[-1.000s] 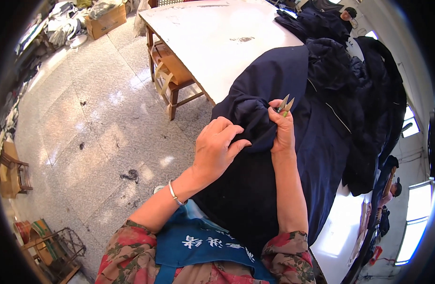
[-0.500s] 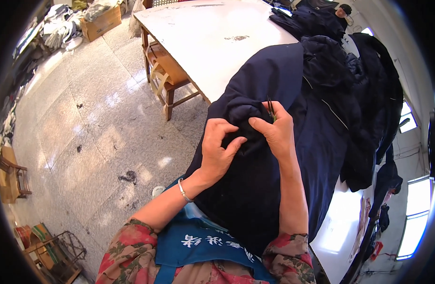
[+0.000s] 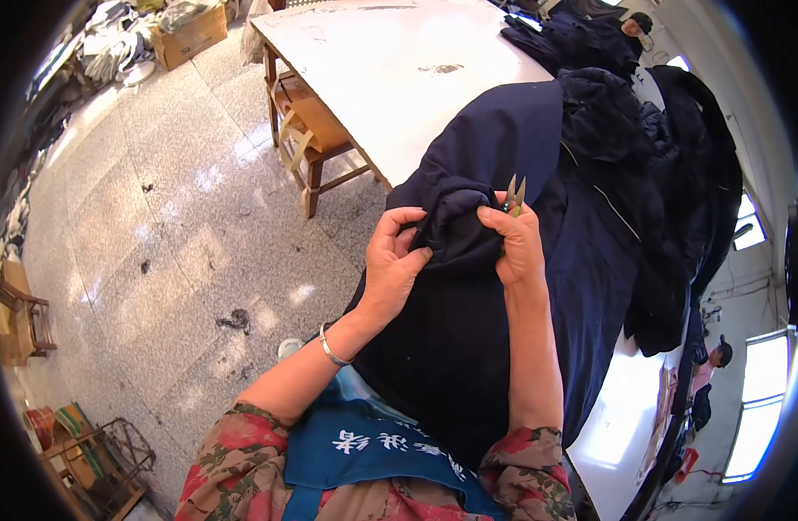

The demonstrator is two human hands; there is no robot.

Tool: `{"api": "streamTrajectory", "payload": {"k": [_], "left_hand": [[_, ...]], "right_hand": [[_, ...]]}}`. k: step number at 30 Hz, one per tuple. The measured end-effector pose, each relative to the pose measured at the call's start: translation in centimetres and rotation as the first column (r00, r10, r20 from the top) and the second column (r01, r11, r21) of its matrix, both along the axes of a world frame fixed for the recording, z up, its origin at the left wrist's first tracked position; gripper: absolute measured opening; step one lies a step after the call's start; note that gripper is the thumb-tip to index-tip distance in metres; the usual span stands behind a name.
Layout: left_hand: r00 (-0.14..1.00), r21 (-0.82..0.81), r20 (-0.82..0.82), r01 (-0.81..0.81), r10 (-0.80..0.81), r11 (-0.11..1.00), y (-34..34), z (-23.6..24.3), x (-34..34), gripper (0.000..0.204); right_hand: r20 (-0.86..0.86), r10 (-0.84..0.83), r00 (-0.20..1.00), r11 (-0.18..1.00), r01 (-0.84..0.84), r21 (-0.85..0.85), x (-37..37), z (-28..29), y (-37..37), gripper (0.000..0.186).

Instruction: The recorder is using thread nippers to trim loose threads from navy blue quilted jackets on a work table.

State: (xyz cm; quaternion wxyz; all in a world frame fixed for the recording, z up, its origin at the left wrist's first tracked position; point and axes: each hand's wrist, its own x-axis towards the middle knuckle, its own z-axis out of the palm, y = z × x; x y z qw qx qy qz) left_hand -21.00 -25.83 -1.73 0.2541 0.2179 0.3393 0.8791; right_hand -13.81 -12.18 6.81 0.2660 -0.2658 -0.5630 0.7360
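Note:
A dark navy garment lies over my lap and up onto the white table, with a bunched fold raised between my hands. My left hand pinches the left side of that fold between thumb and fingers. On the other side my right hand grips the fold with its thumb. Tucked in the same hand are small thread snips, their two pointed blades apart and sticking up past the fingers. Part of the snips' grip is hidden inside my hand.
The white table stretches ahead, with more dark jackets heaped on its right. A wooden stool stands under its left edge. A cardboard box sits far left. Another person is at the far right.
My left thumb and fingers have closed onto the cloth, and the fold is lifted and spread wider. The snips have turned, so their blades now show apart.

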Motion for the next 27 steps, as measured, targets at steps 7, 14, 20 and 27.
{"api": "streamTrajectory", "payload": {"k": [7, 14, 20, 27], "left_hand": [[0.569, -0.123, -0.758, -0.605, 0.318, 0.787, -2.5, 1.7, -0.2, 0.046], [0.401, -0.205, -0.908, -0.675, 0.119, 0.709, -2.0, 2.5, -0.8, 0.031], [0.976, -0.066, 0.071, 0.211, -0.206, 0.975, -2.6, 1.0, -3.3, 0.006], [0.988, -0.344, -0.130, 0.039, -0.088, 0.938, -3.9, 0.9, -3.1, 0.012]], "right_hand": [[-0.004, -0.040, 0.999, 0.997, 0.040, 0.063, 0.0, 0.0, -0.4, 0.025], [0.019, 0.022, 1.000, 0.969, -0.026, 0.244, -0.2, 1.0, -3.0, 0.018], [0.175, -0.021, 0.984, 0.859, -0.072, 0.507, 0.7, 1.7, -2.8, 0.017], [0.282, -0.122, 0.952, 0.732, -0.105, 0.673, 0.3, 2.4, -4.1, 0.014]]}}
